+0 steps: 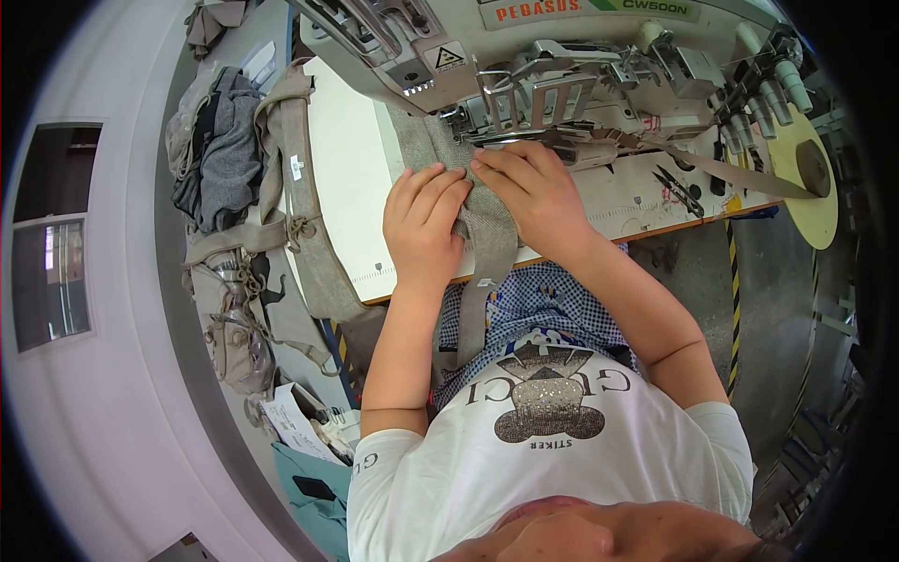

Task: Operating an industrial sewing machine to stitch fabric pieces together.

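A grey woven fabric strip [492,236] runs from under the presser foot of a white sewing machine [440,56], over the table's front edge and down toward my lap. My left hand [426,214] rests palm down on the cloth, its fingers stretched forward and slightly apart. Close to the presser foot, my right hand [536,192] has its fingers together, gripping the fabric's edge; its thumb is hidden. The cloth bunches a little between both hands. A narrow tan tape [730,173] leads from a roll on a yellow disc [803,211] into the machine.
Thread snips [681,192] lie on the white table [342,140], right of my hands. Long grey fabric bands [302,201] drape over its left side. Farther left are a dark grey cloth pile [225,155] and a beige bundle [239,351]. An open box [304,423] stands lower left.
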A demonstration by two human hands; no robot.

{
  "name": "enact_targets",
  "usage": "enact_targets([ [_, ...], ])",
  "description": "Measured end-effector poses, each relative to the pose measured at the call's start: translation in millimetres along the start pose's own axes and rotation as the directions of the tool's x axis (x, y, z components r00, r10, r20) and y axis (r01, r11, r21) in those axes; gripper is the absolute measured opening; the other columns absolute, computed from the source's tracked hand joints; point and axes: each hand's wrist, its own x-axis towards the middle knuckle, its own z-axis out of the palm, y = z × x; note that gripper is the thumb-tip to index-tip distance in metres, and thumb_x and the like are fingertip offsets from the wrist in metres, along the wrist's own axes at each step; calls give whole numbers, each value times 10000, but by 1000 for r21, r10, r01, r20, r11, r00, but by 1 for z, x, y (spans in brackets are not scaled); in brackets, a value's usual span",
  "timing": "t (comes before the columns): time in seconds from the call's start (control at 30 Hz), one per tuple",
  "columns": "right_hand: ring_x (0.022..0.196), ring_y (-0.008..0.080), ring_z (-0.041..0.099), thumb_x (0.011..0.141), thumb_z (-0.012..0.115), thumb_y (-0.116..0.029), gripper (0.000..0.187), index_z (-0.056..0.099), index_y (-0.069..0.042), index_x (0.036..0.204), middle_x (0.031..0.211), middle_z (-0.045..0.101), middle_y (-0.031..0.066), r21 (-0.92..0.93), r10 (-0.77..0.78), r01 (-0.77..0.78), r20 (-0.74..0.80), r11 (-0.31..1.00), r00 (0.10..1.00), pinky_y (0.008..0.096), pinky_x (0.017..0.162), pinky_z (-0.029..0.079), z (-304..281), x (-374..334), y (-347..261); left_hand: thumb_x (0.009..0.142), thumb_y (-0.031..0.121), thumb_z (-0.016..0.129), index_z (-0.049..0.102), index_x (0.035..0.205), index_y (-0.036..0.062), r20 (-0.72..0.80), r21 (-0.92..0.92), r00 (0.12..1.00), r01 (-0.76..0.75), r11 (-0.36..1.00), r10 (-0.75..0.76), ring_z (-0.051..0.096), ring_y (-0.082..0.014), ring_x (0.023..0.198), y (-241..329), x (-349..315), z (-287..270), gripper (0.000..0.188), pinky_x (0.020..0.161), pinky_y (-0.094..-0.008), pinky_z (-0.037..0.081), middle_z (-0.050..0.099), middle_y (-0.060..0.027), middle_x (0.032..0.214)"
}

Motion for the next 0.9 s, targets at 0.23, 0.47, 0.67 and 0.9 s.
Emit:
enact_targets([
  [0.23, 1167, 239, 631, 810, 685, -125, 430, 754, -62, 1229, 1310, 699, 26, -9, 5, -4, 24, 1000, 1000, 396, 971, 544, -3, 2, -1, 755, -98, 696, 767, 1025, 60, -24, -12, 996, 80, 997, -80, 716, -279, 1166, 14, 3, 0, 321, 937, -379, 608, 784, -34, 1153],
  [0.47, 1128, 291, 651, 807, 670, -64, 433, 755, -30, 1231, 1320, 720, 53, 18, 22, -23, 29, 1000, 999, 419, 939, 565, -6, 5, -2, 764, -106, 702, 761, 1017, 50, -8, 7, 993, 114, 993, -114, 721, -289, 1177, 19, 5, 0, 302, 941, -404, 611, 779, -47, 1160],
  [0.67, 1131, 294, 648, 804, 666, -47, 452, 748, -29, 1248, 1331, 715, 55, 20, 26, -26, 38, 999, 999, 422, 948, 567, -6, 4, -3, 749, -86, 712, 760, 1012, 48, -9, -13, 999, -41, 999, 40, 735, -291, 1157, 1, 7, -2, 299, 924, -410, 611, 772, -59, 1158],
  [0.9, 1154, 239, 628, 802, 683, -96, 444, 747, -55, 1240, 1338, 694, 14, -22, 12, -11, 40, 1000, 999, 391, 943, 555, -3, 2, -2, 732, -61, 721, 763, 1008, 49, 10, -49, 999, -41, 998, 42, 750, -287, 1125, -1, 6, -1, 301, 896, -401, 610, 770, -63, 1154],
])
